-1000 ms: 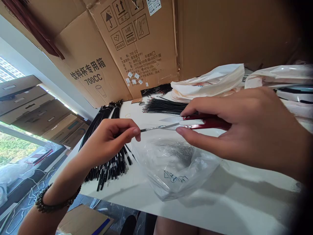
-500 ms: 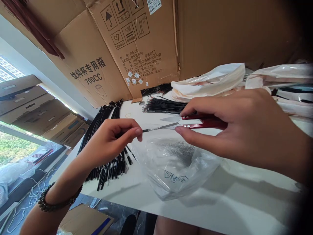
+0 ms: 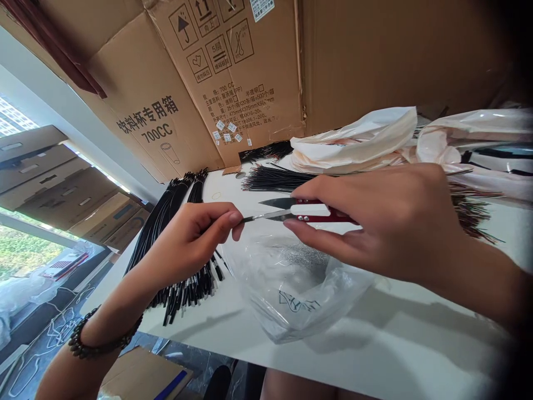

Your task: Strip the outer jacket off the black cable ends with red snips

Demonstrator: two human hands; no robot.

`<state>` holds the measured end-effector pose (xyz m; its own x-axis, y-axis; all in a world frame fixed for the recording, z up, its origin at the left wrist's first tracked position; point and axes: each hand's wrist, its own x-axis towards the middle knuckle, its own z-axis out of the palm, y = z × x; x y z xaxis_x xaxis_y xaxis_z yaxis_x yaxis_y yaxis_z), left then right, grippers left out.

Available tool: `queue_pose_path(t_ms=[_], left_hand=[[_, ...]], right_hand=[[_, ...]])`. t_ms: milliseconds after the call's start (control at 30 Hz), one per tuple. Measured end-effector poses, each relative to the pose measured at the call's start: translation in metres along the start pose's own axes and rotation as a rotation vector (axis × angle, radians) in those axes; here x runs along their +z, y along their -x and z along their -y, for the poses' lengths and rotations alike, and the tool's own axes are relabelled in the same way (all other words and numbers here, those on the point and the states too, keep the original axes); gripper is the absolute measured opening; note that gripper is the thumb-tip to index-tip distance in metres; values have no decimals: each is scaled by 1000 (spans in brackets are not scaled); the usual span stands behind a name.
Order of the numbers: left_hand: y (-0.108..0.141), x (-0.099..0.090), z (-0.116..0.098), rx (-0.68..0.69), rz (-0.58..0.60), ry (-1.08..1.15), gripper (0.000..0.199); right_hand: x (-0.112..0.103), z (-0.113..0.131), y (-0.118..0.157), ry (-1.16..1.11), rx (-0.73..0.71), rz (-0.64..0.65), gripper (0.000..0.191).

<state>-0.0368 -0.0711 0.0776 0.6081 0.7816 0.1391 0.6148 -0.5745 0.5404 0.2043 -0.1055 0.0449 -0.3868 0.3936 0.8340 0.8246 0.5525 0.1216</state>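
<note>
My left hand [image 3: 208, 225] is closed, pinching a thin black cable [image 3: 249, 219] whose silvery end points right. In my right hand [image 3: 375, 216] are red-handled thread snips [image 3: 310, 211] with a white middle, gripped between thumb and fingers. The snips' blades stand apart, and the lower one lies at the cable's silvery end; whether it touches cannot be made out. Beneath the hands sits a clear plastic bag [image 3: 287, 300] with a mass of small silvery pieces inside. Under and behind my left hand lies a bundle of black cables [image 3: 183, 294], its tipped ends towards me.
More black cables [image 3: 275, 179] lie at the back of the white table [image 3: 233, 333]. Cream plastic wrappings [image 3: 353, 136] are behind my right hand, beside cables with coppery ends [image 3: 474, 214]. A large cardboard box [image 3: 233, 72] stands along the back. Stacked cartons [image 3: 62, 189] are at the left.
My right hand has moved a little left with the snips, bringing the blades closer to my left hand along the cable end. My left hand has hardly moved.
</note>
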Motion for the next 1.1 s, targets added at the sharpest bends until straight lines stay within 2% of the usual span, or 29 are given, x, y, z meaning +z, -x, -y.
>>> queue_pose_path(t_ms=[233,500,667,867,1100], left_hand=[[1,-1,0,11,11,-11,41],[0,-1,1,-15,98,-13,42],[-1,0,0,-21,93,3,41],[-3,0,-3,20,25,-13,39],[-6,6,-4,-46,-9,68,39]], right_hand=[[8,-1,3,59,-67,-89,29],[13,-15,4,17,-204,-103,25],[18,-16,5,-51,-169,-68,29],[14,-8,5,84,-118,-75,31],[13,-1,5,151,-122,-89,29]])
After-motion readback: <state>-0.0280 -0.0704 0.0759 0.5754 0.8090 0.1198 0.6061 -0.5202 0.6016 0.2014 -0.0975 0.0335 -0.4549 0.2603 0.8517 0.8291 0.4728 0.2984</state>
